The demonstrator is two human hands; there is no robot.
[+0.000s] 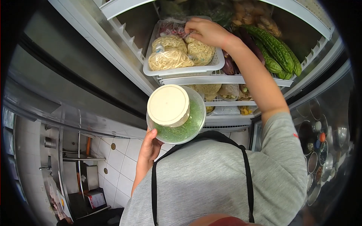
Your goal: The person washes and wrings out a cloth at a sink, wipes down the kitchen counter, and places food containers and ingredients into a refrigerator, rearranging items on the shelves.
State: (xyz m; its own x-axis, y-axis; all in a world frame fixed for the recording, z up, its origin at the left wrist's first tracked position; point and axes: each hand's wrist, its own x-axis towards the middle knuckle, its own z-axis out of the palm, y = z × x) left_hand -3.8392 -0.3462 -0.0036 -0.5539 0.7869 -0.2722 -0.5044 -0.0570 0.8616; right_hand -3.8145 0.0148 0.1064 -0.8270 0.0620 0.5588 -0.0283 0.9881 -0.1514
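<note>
Lidded tub (pixel 169 106) upright, top upward

I can read no lettering: the small red mark (pixel 295 135) on my grey fabric sleeve (pixel 279 130) and the red-and-white rectangular panel (pixel 97 200) stay illegible.

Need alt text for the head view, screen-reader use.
Right hand reaches into a white basket of bagged noodles on a refrigerator shelf; left hand holds a round see-through container, green inside, topped by a cream lidded tub. Bitter melons and eggplants lie right of the basket.
</note>
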